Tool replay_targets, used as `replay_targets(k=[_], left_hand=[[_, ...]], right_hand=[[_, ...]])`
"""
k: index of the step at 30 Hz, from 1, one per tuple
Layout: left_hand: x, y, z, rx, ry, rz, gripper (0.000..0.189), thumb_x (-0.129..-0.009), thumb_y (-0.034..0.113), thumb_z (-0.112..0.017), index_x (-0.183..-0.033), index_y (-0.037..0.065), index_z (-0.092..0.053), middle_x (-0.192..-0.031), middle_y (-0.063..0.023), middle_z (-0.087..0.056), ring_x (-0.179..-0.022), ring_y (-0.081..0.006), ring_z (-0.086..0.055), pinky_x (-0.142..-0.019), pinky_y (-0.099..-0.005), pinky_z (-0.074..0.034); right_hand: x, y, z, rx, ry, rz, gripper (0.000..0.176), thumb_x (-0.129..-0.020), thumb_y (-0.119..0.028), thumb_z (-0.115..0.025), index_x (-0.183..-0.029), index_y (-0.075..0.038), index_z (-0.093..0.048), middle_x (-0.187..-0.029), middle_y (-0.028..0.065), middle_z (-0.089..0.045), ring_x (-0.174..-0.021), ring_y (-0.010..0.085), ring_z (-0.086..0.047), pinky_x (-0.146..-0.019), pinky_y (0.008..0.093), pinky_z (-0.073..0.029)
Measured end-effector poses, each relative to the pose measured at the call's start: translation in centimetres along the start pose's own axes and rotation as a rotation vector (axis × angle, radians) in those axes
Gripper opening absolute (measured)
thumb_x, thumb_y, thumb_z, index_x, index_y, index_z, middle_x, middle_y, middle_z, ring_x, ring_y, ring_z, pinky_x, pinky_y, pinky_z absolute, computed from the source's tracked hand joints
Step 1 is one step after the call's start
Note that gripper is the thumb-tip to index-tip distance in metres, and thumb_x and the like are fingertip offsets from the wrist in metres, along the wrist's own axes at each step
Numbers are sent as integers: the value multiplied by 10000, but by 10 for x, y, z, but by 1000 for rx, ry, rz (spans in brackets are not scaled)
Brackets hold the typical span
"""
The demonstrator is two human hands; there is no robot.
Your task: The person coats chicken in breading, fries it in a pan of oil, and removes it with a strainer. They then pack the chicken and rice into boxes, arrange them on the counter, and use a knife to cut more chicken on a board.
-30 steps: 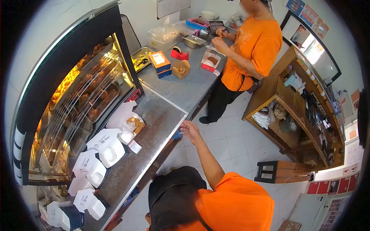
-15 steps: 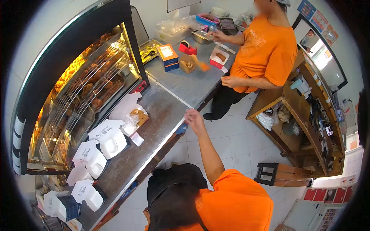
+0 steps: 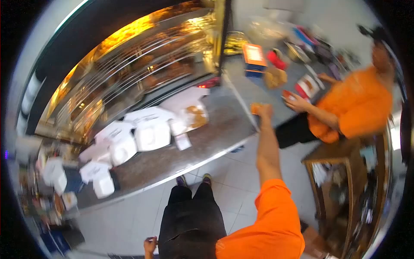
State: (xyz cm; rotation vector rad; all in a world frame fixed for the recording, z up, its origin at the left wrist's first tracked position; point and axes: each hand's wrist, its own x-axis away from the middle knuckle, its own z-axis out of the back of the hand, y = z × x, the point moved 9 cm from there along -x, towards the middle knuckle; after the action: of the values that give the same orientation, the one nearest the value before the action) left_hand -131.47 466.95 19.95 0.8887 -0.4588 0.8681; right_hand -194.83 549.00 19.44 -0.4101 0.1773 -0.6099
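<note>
- My right hand (image 3: 264, 110) reaches out to the far right end of the steel counter (image 3: 207, 146). Its fingertips are at a small orange piece (image 3: 255, 108), but blur hides whether they clamp it.
- My left hand (image 3: 150, 246) hangs near, beside my black trousers (image 3: 192, 224); I cannot tell its grip.
- A co-worker's hand (image 3: 297, 102) lies just right of mine.
- White boxes (image 3: 151, 131) sit to the left.

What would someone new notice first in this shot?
The glowing display case fills the upper left, with white boxes lined along the counter below it. The right hand reaches to the counter's edge, near a co-worker in orange.
</note>
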Motion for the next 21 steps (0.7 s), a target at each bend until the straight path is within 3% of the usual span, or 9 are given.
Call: replay_targets(k=[1, 3, 4, 5, 6, 9, 15, 18, 21], left_hand=[[0, -30, 6, 151, -21, -9, 366, -853, 314, -701, -883, -41, -618, -622, -80, -658, -558, -127, -623, -513, -276, -499], [15, -65, 29, 19, 78, 95, 373, -832, 343, -711, -875, -18, -627, -634, -56, -675, -616, -123, -653, -590, -274, -515], [21, -58, 35, -187, 38, 128, 388, -832, 360, -704, -916, -12, -638, -657, -59, -685, -628, -135, -662, -592, -282, -523], [36, -59, 46, -273, 137, 222, 418, -828, 394, -695, -950, -4, -644, -681, -60, -692, -625, -148, -666, -609, -302, -535], [51, -36, 50, -164, 124, 269, 443, -825, 416, -687, -954, -6, -647, -717, -66, -703, -622, -160, -669, -623, -322, -542], [55, -52, 56, -71, 86, 299, 501, -829, 423, -678, -1079, -7, -622, -794, -75, -720, -714, -162, -682, -701, -302, -543], [79, -94, 96, -73, 134, 371, 530, -851, 430, -639, -1140, -12, -599, -864, -117, -717, -816, -211, -690, -765, -308, -534], [138, -143, 113, 137, 390, 359, 472, -847, 405, -651, -1056, -18, -640, -827, -133, -708, -817, -228, -691, -758, -334, -538], [184, -198, 88, 321, 461, 480, 331, -848, 273, -677, -935, -44, -644, -774, -138, -696, -692, -198, -680, -635, -309, -545]], right_hand=[[-20, 25, -26, -115, -150, -168, 323, -755, -281, -667, -790, 40, -682, -767, 169, -685, -738, 254, -674, -653, 424, -513], [-15, 16, -45, -1115, -229, -81, 142, -802, -156, -618, -699, -59, -624, -674, 67, -605, -561, 155, -574, -464, 343, -415], [-18, -2, -39, -690, -384, -79, 93, -762, -135, -652, -714, -91, -585, -680, 34, -562, -568, 142, -552, -484, 323, -431], [16, -16, -14, -1476, -198, 39, 135, -739, -126, -670, -711, -21, -590, -692, 46, -555, -592, 153, -555, -514, 327, -459], [41, -56, 17, -1239, -412, 126, 160, -766, -132, -645, -726, 13, -590, -732, 71, -564, -623, 159, -564, -537, 346, -465], [-25, -9, -47, -97, -394, 359, 290, -847, -205, -584, -638, -4, -578, -617, 52, -561, -531, 173, -514, -485, 368, -417], [55, -34, -28, 197, -121, 424, 291, -837, -214, -603, -646, 3, -581, -606, 100, -567, -517, 254, -524, -471, 411, -426], [81, -41, -20, 242, -100, 467, 292, -833, -218, -613, -650, 7, -582, -600, 124, -570, -509, 295, -529, -464, 432, -430], [77, -49, -3, 260, -9, 550, 294, -828, -223, -622, -653, 11, -583, -594, 148, -573, -502, 335, -534, -457, 453, -434]])
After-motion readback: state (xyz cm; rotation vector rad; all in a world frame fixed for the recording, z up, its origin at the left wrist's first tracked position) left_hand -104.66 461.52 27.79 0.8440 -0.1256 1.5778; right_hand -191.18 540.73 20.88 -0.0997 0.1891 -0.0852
